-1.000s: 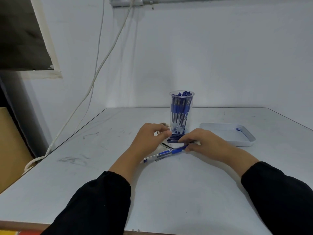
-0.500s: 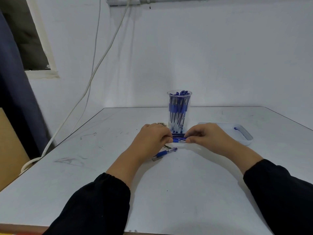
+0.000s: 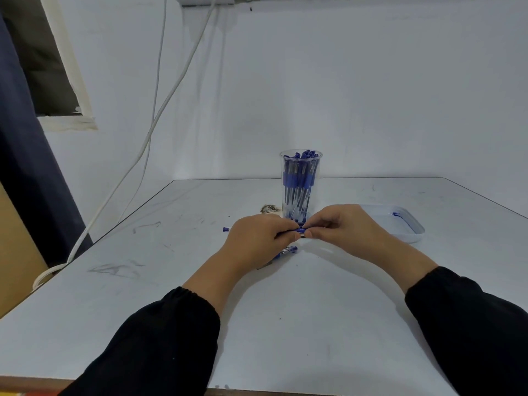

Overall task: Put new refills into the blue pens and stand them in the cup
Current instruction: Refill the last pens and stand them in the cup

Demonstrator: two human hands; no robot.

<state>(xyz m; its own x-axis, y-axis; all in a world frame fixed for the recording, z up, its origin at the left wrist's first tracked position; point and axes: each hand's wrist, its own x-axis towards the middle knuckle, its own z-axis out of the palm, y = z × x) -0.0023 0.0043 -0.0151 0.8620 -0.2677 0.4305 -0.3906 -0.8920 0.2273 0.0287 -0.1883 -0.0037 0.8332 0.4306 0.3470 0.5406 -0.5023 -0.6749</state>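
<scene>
Head view: left hand [image 3: 258, 238] and right hand [image 3: 340, 225] pinch one blue pen [image 3: 300, 230] level between them. It hangs before the cup [image 3: 300, 185], mid-table.

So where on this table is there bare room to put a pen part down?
Bare table runs between the sleeves up to the hands. The left side, from the table's edge to the left hand, holds only scuffs. Crowded: around the cup, where both hands hold a pen, a pen part lies below, and the tray fills the right.

a blue pen [image 3: 300, 230] lies level before the clear cup [image 3: 300, 167] crammed with upright blue pens
</scene>
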